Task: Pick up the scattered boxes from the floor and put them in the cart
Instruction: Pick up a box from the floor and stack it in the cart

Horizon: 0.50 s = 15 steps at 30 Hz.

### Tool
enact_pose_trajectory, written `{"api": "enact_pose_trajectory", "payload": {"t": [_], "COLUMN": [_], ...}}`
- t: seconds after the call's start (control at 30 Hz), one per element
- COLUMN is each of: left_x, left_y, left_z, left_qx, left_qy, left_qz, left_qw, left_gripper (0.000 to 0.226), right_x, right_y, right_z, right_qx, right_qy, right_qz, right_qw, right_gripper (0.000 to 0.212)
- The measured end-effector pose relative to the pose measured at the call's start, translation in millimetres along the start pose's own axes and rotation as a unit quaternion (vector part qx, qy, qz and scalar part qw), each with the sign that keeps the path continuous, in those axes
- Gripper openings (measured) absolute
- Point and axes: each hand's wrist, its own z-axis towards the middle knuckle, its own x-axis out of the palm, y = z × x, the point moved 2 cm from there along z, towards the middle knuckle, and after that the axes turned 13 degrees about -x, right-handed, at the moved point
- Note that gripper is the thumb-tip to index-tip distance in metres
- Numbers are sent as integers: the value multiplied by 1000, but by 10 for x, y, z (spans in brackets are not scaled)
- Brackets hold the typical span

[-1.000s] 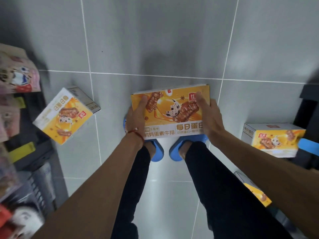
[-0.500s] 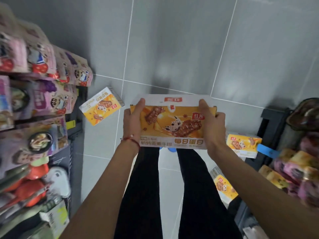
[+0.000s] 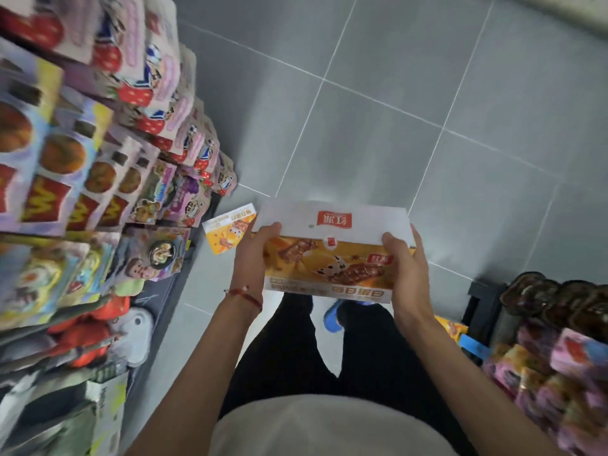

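Lifting higher off the floor (image 3: 394,126) now: left hand (image 3: 253,255) and right hand (image 3: 408,271) clasp the box (image 3: 329,258) by its ends; cart next.

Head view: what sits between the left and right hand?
Only the orange snack box, held above the floor. The left hand grips its left end and the right hand grips its right end. This shows in the head view.

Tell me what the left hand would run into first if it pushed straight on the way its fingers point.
The left hand grips the held box, so its fingertips meet that at once. Past it, probably only grey floor; the loose box seems to lie left of that line.
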Motion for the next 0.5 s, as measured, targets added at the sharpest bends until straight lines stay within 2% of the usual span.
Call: {"api": "enact_pose_trajectory", "payload": {"t": [0.27, 0.5], "left_x": [-151, -57], "left_y": [184, 771], "left_z": [-863, -1420], "left_qx": [68, 115], "left_qy": [-56, -143], "left_qz": [-105, -209], "left_qw": [991, 961], "left_gripper": [15, 9], "right_x": [-21, -181], "right_y": [370, 523], "right_z": [-270, -429], "right_qx": [-37, -55], "right_qy": [130, 243], "right_qz": [6, -13], "right_qw": [991, 968], "right_gripper": [61, 37]}}
